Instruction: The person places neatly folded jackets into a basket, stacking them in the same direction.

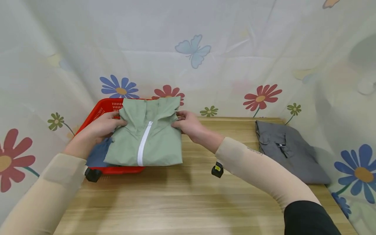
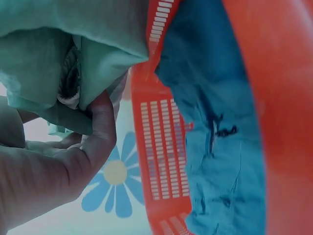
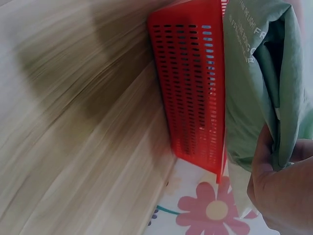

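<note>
A folded light green jacket (image 1: pixel 164 143) with a white zipper is held up at the red basket, partly over it. My left hand (image 1: pixel 107 125) pinches its left edge, and my right hand (image 1: pixel 188 125) grips the right edge with the thumb on the near face. White lettering shows on the green cloth (image 3: pixel 242 107) in the right wrist view. Beneath the jacket, a blue folded garment (image 2: pixel 222 166) lies inside the red plastic basket (image 2: pixel 286 103). From the head view the jacket hides most of the basket.
A dark grey folded garment (image 1: pixel 293 160) lies on the right side of the wooden table (image 1: pixel 176 202). Behind the table hangs a white curtain (image 1: pixel 223 81) printed with flowers and a butterfly. The basket's slotted side (image 3: pixel 188 93) stands on the table.
</note>
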A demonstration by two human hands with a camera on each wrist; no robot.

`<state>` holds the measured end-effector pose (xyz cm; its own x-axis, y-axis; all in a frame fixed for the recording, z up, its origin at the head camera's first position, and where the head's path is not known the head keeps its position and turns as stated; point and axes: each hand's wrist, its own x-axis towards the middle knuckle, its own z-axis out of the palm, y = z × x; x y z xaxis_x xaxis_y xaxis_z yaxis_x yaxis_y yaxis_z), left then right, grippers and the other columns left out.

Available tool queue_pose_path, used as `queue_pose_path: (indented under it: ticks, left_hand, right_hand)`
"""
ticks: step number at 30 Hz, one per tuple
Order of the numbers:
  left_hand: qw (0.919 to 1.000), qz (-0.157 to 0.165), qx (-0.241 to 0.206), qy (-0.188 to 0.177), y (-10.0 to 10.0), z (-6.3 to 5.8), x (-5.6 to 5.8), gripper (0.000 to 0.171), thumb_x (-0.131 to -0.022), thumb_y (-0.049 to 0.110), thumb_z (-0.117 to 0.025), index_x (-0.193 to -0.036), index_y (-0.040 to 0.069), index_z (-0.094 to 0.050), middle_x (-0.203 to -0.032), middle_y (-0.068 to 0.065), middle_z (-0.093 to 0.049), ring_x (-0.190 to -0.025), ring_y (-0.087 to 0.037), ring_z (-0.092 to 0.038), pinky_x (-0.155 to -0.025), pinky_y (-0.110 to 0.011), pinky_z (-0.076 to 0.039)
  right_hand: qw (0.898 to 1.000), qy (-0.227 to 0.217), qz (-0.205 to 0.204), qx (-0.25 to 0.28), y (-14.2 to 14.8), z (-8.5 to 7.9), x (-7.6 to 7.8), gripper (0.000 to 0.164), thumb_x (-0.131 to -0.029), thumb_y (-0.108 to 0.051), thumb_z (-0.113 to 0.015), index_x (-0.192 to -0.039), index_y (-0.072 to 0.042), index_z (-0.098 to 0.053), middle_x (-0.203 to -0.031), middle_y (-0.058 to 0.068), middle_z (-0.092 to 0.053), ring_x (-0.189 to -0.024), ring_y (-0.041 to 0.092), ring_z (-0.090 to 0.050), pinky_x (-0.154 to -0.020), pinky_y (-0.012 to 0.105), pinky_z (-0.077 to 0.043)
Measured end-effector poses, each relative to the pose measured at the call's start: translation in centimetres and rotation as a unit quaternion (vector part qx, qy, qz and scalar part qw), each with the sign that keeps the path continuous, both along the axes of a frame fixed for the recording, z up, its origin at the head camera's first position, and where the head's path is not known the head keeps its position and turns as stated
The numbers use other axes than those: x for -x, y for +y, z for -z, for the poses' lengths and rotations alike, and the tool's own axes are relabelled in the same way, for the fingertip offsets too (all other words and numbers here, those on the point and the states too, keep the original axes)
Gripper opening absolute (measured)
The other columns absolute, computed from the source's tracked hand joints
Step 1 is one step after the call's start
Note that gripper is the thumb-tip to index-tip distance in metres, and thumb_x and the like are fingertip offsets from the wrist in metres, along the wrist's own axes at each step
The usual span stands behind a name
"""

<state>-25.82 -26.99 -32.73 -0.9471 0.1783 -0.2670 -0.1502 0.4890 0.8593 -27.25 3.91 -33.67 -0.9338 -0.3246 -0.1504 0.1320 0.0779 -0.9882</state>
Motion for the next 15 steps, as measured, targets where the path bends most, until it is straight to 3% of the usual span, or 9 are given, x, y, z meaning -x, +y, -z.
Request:
queue_pose_path:
  ticks: [5, 8, 11, 15]
  left_hand:
    - [0.9999, 0.013, 0.0, 0.0, -1.6, -0.3, 0.4, 0.069, -0.108, 0.019, -0.048, -0.162, -0.004, -0.012, -0.155, -0.026, -0.031, -0.126, -0.038, -0.045, -0.088, -0.033, -0.055]
    - [0.9998, 0.018, 0.007, -0.01, -2.8, -0.3, 0.6, 0.072, -0.108, 0.019, -0.047, -0.161, -0.005, -0.005, -0.158, -0.028, -0.025, -0.13, -0.04, -0.042, -0.09, -0.033, -0.054]
    - [0.9994, 0.022, 0.016, -0.022, -3.9, -0.1, 0.8, 0.076, -0.109, 0.019, -0.046, -0.161, -0.006, 0.003, -0.161, -0.03, -0.018, -0.135, -0.045, -0.036, -0.102, -0.044, -0.05]
    - [0.9989, 0.021, 0.019, -0.036, -5.3, 0.0, 0.8, 0.08, -0.109, 0.019, -0.046, -0.158, -0.006, 0.012, -0.164, -0.033, 0.0, -0.141, -0.05, -0.025, -0.111, -0.06, -0.037]
  right_hand:
    - [1.0, 0.012, 0.0, 0.003, -1.7, -0.1, 0.1, 0.059, -0.095, 0.004, -0.063, -0.15, 0.006, -0.041, -0.11, 0.01, -0.054, -0.1, 0.019, -0.057, -0.089, 0.039, -0.055]
    - [1.0, 0.02, -0.004, 0.006, -2.8, 0.0, 0.2, 0.058, -0.095, 0.003, -0.063, -0.149, 0.006, -0.043, -0.114, 0.012, -0.054, -0.099, 0.019, -0.056, -0.086, 0.036, -0.055]
    - [1.0, 0.022, -0.009, 0.014, -3.8, 0.2, 0.4, 0.056, -0.095, 0.004, -0.063, -0.148, 0.006, -0.043, -0.123, 0.015, -0.056, -0.104, 0.022, -0.058, -0.085, 0.035, -0.055]
    - [1.0, 0.017, -0.009, 0.022, -5.0, 0.6, 0.5, 0.055, -0.095, 0.004, -0.064, -0.146, 0.005, -0.046, -0.123, 0.013, -0.057, -0.106, 0.022, -0.059, -0.084, 0.034, -0.055]
